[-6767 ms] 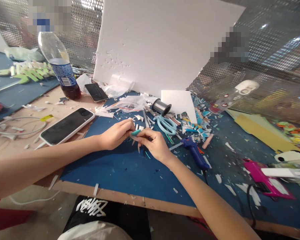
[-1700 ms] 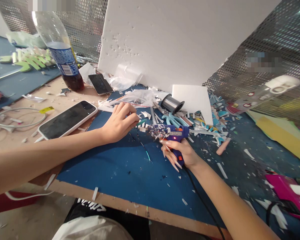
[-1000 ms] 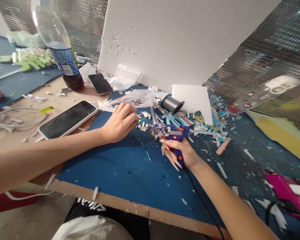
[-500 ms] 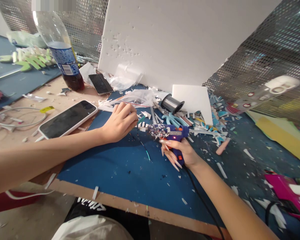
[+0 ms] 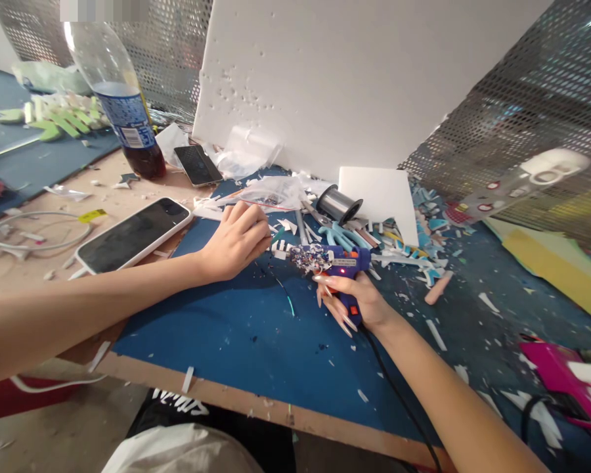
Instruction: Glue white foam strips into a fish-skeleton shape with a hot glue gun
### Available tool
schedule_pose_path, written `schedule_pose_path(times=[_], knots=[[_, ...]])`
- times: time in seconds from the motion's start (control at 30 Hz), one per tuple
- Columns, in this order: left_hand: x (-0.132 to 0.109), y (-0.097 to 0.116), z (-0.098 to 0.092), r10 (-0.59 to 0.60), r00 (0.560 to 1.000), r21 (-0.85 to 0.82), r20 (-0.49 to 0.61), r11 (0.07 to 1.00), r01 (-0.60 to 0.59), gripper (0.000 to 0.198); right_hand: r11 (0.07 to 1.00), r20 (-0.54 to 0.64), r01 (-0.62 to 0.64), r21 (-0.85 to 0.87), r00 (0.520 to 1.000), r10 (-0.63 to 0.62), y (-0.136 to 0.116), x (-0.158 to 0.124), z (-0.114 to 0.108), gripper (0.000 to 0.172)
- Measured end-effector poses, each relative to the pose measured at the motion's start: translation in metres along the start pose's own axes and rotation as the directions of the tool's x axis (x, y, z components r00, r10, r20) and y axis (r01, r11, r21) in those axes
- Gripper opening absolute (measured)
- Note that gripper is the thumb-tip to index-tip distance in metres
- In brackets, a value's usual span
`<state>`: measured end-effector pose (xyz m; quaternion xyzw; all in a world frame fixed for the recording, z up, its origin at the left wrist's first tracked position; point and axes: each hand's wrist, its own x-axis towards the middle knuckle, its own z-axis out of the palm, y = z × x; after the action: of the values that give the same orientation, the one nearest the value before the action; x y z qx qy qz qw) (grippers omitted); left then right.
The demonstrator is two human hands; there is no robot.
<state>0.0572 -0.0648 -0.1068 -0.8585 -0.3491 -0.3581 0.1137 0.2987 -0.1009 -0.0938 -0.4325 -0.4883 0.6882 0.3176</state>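
Note:
My right hand (image 5: 347, 299) is wrapped round the handle of a blue hot glue gun (image 5: 352, 261), its red light lit and its nozzle pointing left. Bits of coloured debris cling to the gun's front. Just off the nozzle tip, my left hand (image 5: 240, 240) is closed with its fingers pinched together. What it holds is hidden behind the fingers; a small teal bit (image 5: 280, 234) shows beside them. Below, a thin dark strand with a teal end (image 5: 290, 305) lies over the blue mat (image 5: 217, 328).
A smartphone (image 5: 135, 235) and a cola bottle (image 5: 128, 125) stand left of my hands. Behind the gun are a wire spool (image 5: 339, 203), light-blue foam scraps (image 5: 339, 233) and a white board (image 5: 325, 79). A black cord (image 5: 398, 394) runs from the gun towards the front edge.
My left fingers have shifted very slightly, and less of the teal bit beside them shows. The glue gun and my right hand are nearly still.

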Motion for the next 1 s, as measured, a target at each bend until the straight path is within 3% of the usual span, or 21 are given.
schedule_pose_path(times=[1.0], knots=[[0.0014, -0.0002, -0.0003, 0.023, 0.999, 0.013, -0.029, 1.0, -0.022, 0.021, 1.0, 0.002, 0.013, 0.009, 1.0, -0.013, 0.0036, -0.0003, -0.0032, 0.024]])
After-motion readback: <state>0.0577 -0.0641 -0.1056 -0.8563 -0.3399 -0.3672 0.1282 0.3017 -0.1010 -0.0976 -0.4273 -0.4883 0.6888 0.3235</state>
